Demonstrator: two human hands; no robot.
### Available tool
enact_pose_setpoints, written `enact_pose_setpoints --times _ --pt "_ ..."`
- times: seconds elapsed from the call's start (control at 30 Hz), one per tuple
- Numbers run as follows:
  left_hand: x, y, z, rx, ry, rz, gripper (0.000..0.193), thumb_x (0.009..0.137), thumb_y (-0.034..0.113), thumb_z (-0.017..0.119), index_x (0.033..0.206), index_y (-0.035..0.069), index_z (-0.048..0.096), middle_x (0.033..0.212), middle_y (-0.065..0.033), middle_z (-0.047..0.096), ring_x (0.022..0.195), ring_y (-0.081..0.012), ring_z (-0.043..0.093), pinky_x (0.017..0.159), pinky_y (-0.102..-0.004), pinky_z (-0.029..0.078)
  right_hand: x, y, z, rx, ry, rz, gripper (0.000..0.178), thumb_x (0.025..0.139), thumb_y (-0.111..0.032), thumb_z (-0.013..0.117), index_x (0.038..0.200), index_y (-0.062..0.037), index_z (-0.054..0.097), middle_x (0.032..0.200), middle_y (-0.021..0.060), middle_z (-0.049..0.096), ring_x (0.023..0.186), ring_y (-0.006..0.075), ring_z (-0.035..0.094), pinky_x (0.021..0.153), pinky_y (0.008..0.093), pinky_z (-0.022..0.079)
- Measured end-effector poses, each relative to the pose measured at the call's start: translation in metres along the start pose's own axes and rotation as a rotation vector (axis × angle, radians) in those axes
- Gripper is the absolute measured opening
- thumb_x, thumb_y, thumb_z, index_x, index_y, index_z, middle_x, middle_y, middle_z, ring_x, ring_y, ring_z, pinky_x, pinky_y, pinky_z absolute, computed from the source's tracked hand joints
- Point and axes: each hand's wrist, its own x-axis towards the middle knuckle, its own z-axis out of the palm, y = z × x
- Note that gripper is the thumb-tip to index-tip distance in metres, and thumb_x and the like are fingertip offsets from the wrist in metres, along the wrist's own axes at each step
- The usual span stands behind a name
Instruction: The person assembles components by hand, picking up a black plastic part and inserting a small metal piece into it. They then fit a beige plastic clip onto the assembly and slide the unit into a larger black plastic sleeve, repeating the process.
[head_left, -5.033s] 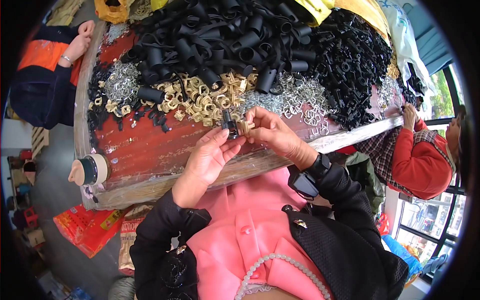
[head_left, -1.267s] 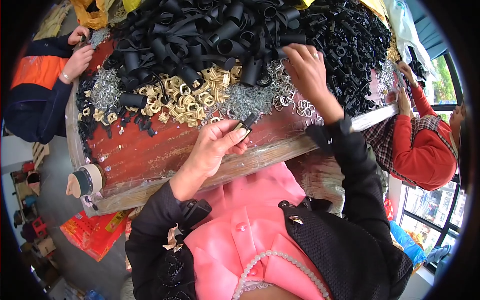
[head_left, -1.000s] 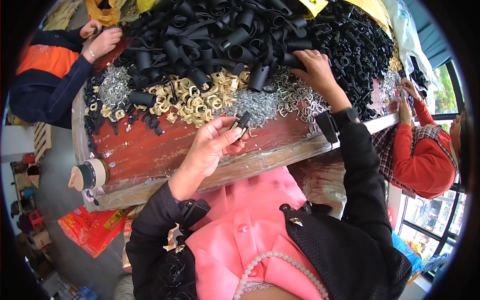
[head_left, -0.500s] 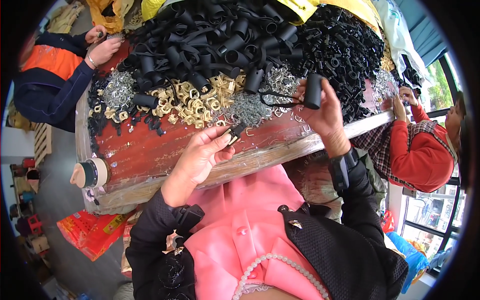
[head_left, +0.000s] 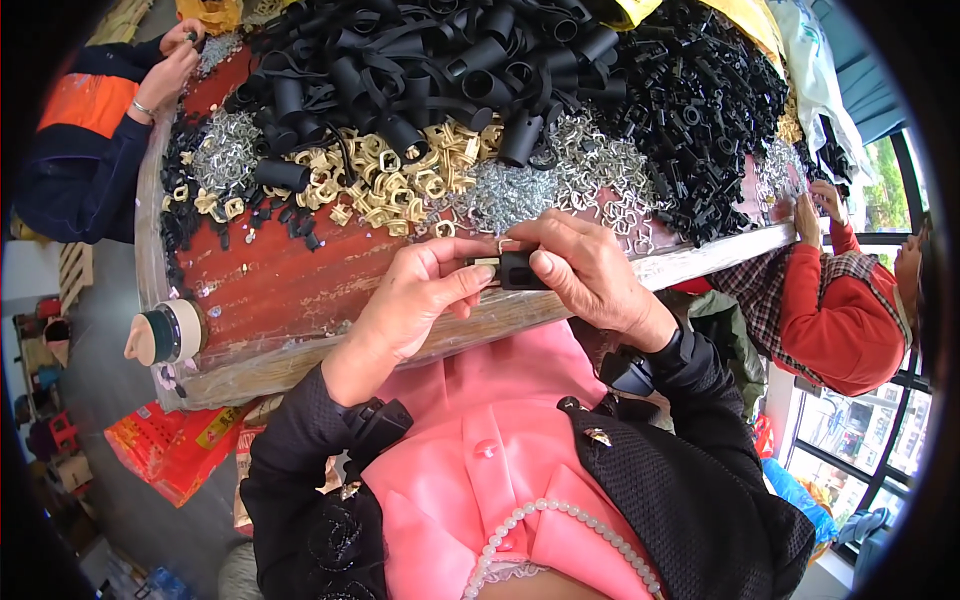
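Both my hands meet above the near edge of the table. My left hand [head_left: 420, 285] is closed, pinching a small black plastic part [head_left: 519, 270] with a pale gold insert near my left thumb. My right hand [head_left: 590, 270] is closed over the other end, its thumb against the black part. A small bent metal piece [head_left: 503, 243] shows at the top of the part, under my right fingertips; how it sits there is partly hidden. Just beyond my hands lie small silver pins [head_left: 510, 197] in a heap and a pile of bent metal loops [head_left: 600, 175].
Black cylinders with straps [head_left: 400, 85] are heaped at the back. Gold metal pieces [head_left: 385, 180] lie in front, small black parts [head_left: 690, 120] at the right. A round container [head_left: 180, 332] stands at the left corner. Co-workers' hands [head_left: 165, 75] [head_left: 815, 212] work at both sides.
My right hand has let go of the black strapped cylinder and come down left to the small black part in my left hand. A bent metal piece now shows there.
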Motion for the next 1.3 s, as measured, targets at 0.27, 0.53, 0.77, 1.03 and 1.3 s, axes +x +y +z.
enact_pose_setpoints --times 0.27,0.53,0.77,1.03,1.3 --pt "0.004 -0.006 0.006 0.194 0.001 0.054 0.029 0.079 0.01 0.059 0.105 -0.004 0.053 0.079 -0.0035 0.058 0.062 -0.0062 0.052 0.057 -0.0186 0.044 -0.005 0.008 0.015 0.122 0.157 0.073 0.037 0.092 -0.028 0.033 0.094 0.0033 0.053 0.075 0.0117 0.059 0.067 0.0194 0.057 0.06 0.0276 0.043" --pt "0.008 -0.005 0.016 0.122 0.035 -0.007 0.028 0.081 0.012 0.057 0.106 0.0 0.055 0.086 -0.0055 0.06 0.063 -0.0059 0.054 0.059 -0.0176 0.046 -0.01 0.012 0.028 0.184 0.289 0.169 0.036 0.092 -0.026 0.032 0.091 0.0027 0.053 0.069 0.0087 0.057 0.061 0.015 0.054 0.058 0.0246 0.043" --pt "0.008 0.003 0.016 0.145 -0.009 -0.016 0.032 0.082 0.014 0.056 0.11 -0.002 0.051 0.087 -0.0041 0.057 0.065 -0.0081 0.056 0.061 -0.0185 0.047 -0.018 0.011 0.037 0.256 0.286 0.13 0.033 0.089 -0.026 0.039 0.096 0.0033 0.052 0.084 0.0115 0.055 0.076 0.0192 0.052 0.07 0.0282 0.042" --pt "0.004 0.006 0.021 0.043 -0.091 -0.003 0.032 0.08 0.009 0.058 0.109 -0.003 0.051 0.091 -0.0047 0.059 0.07 -0.0071 0.056 0.06 -0.0175 0.046 -0.019 0.004 0.015 0.222 -0.042 -0.249 0.074 0.069 -0.044 0.063 0.12 0.003 0.039 0.11 0.0178 0.048 0.104 0.0317 0.045 0.088 0.0382 0.035" --pt "0.005 0.004 0.019 -0.115 -0.107 -0.068 0.06 0.08 0.017 0.06 0.127 -0.001 0.026 0.105 -0.0099 0.052 0.091 -0.0139 0.053 0.075 -0.0257 0.045 -0.013 0.0 0.01 0.189 -0.02 -0.272 0.08 0.064 -0.045 0.067 0.118 0.0064 0.039 0.107 0.0201 0.05 0.097 0.0345 0.05 0.084 0.0399 0.039"
